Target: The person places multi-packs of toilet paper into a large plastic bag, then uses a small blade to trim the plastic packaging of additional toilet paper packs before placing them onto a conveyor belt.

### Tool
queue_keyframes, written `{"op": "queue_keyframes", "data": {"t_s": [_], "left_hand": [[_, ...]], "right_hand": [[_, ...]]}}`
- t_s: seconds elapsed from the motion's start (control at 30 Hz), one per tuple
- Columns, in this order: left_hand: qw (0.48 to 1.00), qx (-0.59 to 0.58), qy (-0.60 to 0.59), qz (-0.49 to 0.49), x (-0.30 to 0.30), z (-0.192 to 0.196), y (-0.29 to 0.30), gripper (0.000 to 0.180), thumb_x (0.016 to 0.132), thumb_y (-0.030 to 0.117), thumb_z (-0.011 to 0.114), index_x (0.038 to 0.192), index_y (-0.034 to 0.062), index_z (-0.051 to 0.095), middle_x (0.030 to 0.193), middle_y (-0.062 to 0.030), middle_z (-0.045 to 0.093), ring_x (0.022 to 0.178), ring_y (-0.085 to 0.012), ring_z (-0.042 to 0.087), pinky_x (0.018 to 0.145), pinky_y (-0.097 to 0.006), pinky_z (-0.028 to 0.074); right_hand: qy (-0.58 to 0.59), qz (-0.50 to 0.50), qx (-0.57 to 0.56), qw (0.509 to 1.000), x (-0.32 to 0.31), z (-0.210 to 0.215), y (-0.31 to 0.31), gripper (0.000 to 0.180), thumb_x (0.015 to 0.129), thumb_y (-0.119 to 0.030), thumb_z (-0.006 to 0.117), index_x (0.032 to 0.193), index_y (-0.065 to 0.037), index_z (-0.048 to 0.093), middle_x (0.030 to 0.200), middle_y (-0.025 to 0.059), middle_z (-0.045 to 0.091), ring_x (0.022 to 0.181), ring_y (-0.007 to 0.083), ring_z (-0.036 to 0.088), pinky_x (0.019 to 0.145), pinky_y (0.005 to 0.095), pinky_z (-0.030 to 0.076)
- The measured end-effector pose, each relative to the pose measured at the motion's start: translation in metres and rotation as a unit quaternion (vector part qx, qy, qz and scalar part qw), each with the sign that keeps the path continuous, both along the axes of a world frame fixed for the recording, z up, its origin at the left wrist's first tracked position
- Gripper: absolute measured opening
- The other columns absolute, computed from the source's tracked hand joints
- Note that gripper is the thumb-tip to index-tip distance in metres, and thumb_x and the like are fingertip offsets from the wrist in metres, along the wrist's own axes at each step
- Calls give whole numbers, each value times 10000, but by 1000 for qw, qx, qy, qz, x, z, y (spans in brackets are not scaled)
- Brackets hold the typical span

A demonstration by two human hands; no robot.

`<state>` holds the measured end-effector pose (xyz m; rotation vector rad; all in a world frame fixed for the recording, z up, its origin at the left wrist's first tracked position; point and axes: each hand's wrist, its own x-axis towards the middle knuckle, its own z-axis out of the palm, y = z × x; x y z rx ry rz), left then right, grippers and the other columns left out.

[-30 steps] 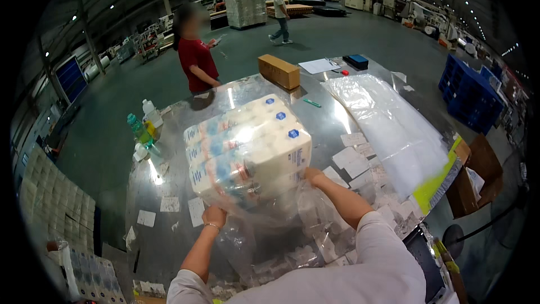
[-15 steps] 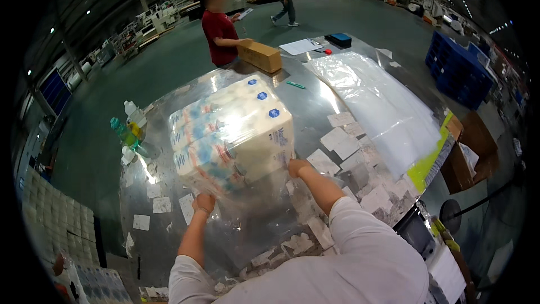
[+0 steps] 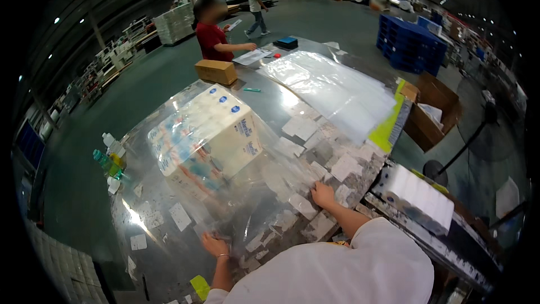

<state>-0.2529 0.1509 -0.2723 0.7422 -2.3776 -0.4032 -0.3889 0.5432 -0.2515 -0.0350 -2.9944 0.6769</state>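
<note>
A block of several white-and-blue tissue packs (image 3: 225,141) sits inside a clear plastic bag (image 3: 253,197) on the metal table. The loose end of the bag spreads toward me. My left hand (image 3: 215,244) is closed on this end at its left corner. At the right corner, my right hand (image 3: 323,195) pinches the film, close to the pale paper patches stuck on the tabletop. Both hands are apart from the packs themselves.
Flat plastic bags (image 3: 332,95) lie stacked at the right. A cardboard box (image 3: 216,71) and green cutter (image 3: 252,90) are farther back. Bottles (image 3: 107,160) stand left. A wrapped roll pack (image 3: 419,200) rests on the conveyor at right. A person in red (image 3: 212,39) stands across the table.
My hands have drawn back toward me and farther apart, stretching the bag's loose end. The person in red has let go of the cardboard box and reaches to the papers.
</note>
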Motion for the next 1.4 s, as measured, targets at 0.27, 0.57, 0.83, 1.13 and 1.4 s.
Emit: {"op": "queue_keyframes", "data": {"t_s": [0.27,0.57,0.83,1.13,1.4], "left_hand": [[994,106,-31,9,11,-2,21,410,750,131,570,1083,-93,486,1139,-237,484,1082,-361,425,938,-409,311],[995,75,-50,-32,10,5,22,370,728,151,587,1006,-82,516,1036,-244,520,997,-380,463,877,-427,344],[974,199,52,96,14,-53,-20,366,714,72,515,1054,-60,483,1019,-223,524,992,-376,466,891,-423,341],[946,132,163,-247,-48,149,181,384,718,10,504,1096,-26,445,1140,-162,450,1059,-273,435,930,-353,319],[784,391,-149,-458,-145,124,276,351,829,135,534,1147,3,465,1097,-114,528,978,-186,523,820,-291,426]], "right_hand": [[-99,-61,-185,976,91,30,26,211,775,-175,518,945,-60,568,830,132,595,784,286,567,697,377,442],[270,-370,-208,864,115,85,189,200,786,-126,515,958,-30,553,879,141,555,827,303,533,726,375,424],[188,-430,-25,883,102,68,301,400,803,-296,506,1102,-30,524,1085,170,530,993,346,483,858,415,377],[149,-243,-133,949,-8,35,234,748,670,-327,669,1277,-49,331,1312,206,305,1196,355,313,988,407,268],[-10,-106,-61,992,-58,62,205,496,804,-461,480,1092,-60,525,1029,180,526,918,337,533,768,412,435]]}}
